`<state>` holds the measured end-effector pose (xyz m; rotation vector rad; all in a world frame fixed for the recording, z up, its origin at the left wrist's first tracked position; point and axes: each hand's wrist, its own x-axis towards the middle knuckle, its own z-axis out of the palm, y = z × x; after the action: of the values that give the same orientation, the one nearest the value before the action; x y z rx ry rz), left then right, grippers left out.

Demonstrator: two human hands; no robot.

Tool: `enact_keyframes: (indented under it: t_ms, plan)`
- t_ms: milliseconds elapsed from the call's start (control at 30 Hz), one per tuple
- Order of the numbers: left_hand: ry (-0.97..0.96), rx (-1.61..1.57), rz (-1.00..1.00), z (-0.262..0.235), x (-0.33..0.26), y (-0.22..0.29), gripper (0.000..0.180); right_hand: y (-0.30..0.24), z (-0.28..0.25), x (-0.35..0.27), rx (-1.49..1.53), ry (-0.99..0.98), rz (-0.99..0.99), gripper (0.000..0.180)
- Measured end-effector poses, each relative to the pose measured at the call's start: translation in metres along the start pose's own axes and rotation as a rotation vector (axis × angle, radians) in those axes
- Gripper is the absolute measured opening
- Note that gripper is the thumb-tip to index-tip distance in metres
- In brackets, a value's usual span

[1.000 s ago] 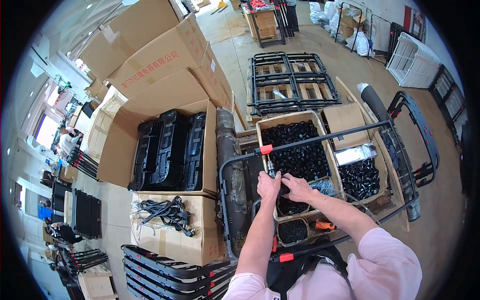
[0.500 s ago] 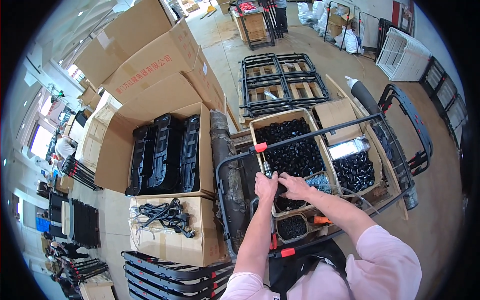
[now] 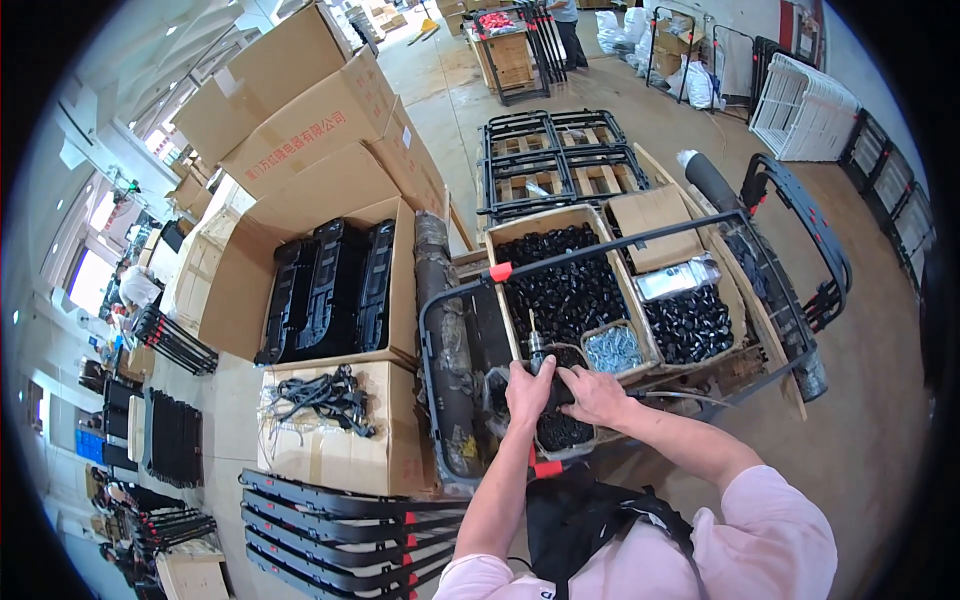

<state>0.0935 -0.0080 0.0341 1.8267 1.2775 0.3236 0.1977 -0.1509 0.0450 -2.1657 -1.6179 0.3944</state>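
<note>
Close together in front of my body, both hands are closed around a dark power drill (image 3: pixel 537 353), its thin bit pointing away from me. My left hand (image 3: pixel 526 390) wraps its left side, thumb along the top near the metal chuck. My right hand (image 3: pixel 598 396) grips the body from the right, and the fingers hide most of it. A black metal tube frame (image 3: pixel 640 240) with red clips lies around and across the bins. Just beyond my hands are a small tub of silvery screws (image 3: pixel 612 350) and a long bin of black plastic caps (image 3: pixel 560 285).
On the right stands another bin of black parts (image 3: pixel 690 325), partly covered by a cardboard piece (image 3: pixel 655 225). An open carton (image 3: pixel 235 290) of black plastic covers stands left, behind a box with coiled power cords (image 3: pixel 325 400). Stacked frames (image 3: pixel 340 530) lie lower left. A wrapped roll (image 3: pixel 440 340) separates carton and bins.
My hands have drawn back slightly toward my body with the drill, uncovering more of the screw tub. The drill's bit shows more plainly now. The whole view has shifted a little.
</note>
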Motion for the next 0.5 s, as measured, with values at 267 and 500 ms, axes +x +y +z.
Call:
enact_keyframes:
  t_ms: [267, 500]
  plan:
    - [-0.012, -0.409, 0.013, 0.008, -0.18, -0.043, 0.052, -0.051, -0.013, -0.156, 0.09, 0.005, -0.166, 0.082]
    - [0.077, -0.378, -0.081, 0.019, -0.325, -0.118, 0.043, -0.071, 0.061, -0.275, 0.139, -0.133, -0.265, 0.085]
